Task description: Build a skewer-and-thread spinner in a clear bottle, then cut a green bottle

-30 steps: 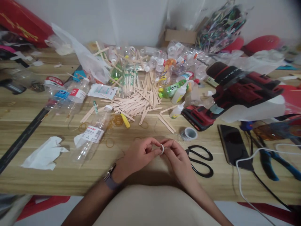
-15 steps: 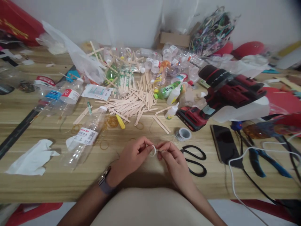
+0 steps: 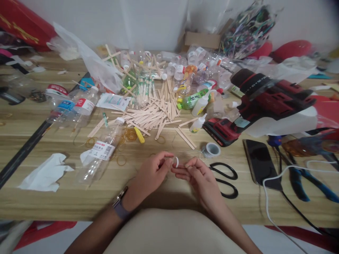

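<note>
My left hand (image 3: 152,174) pinches a small white ring (image 3: 176,162), perhaps a bottle cap ring, between thumb and fingertips over the near part of the wooden table (image 3: 39,197). My right hand (image 3: 200,176) is just to its right, fingers curled and pinched together close to the ring; whether they hold a thin thread I cannot make out. A watch sits on my left wrist. Black scissors (image 3: 226,180) lie right of my right hand, and a small spool of wire (image 3: 211,150) lies just beyond it.
A pile of wooden sticks (image 3: 153,114) and several plastic bottles fill the table's middle. An empty bottle (image 3: 102,151) and crumpled tissue (image 3: 45,173) lie to the left. A red drill (image 3: 262,106), phone (image 3: 261,160), white cable and blue pliers (image 3: 309,181) are on the right.
My hands have parted slightly: the right fingers let go of the ring, which now stays in the left fingertips. The camera view has shifted a little.
</note>
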A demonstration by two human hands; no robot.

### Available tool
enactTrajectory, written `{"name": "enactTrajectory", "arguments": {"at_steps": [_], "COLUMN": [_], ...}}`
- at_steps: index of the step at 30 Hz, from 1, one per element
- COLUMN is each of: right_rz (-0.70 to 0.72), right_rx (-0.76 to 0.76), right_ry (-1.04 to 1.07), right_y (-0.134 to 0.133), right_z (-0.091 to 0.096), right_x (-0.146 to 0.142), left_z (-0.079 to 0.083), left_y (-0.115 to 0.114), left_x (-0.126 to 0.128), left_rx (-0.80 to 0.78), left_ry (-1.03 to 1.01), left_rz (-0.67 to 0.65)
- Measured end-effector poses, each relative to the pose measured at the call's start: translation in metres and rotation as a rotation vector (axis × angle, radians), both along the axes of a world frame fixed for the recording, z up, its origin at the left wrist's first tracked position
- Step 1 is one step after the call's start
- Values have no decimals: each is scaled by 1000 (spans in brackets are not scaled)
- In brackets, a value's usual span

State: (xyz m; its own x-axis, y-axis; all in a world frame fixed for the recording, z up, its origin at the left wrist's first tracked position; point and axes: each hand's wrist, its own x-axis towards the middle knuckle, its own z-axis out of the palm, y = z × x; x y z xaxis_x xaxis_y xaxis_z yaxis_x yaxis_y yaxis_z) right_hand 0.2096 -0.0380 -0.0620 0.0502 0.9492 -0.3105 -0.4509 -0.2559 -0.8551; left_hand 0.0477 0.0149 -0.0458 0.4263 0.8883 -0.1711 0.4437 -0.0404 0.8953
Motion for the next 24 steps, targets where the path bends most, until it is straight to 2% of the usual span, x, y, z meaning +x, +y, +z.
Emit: {"name": "enactTrajectory", "arguments": {"at_steps": [3, 6, 11, 17, 24], "right_rz": [41, 59, 122, 185, 213], "right_rx": [-41, -68, -30, 30, 42], "right_ry": [15, 43, -111, -283, -307], "right_y": [2, 3, 2, 0, -2], "right_z": [1, 3, 9, 14, 15], "right_x": [7, 10, 7, 4, 6], "left_z": [5, 9, 9, 6, 2], "left_y": [-7, -13, -14, -12, -12], "left_x": [-5, -8, -10, -10, -9], "left_rx": [146, 311, 558, 547, 415], "left_ry": [181, 265, 457, 343, 217], "left_rz": [-73, -178, -250, -217, -126]}}
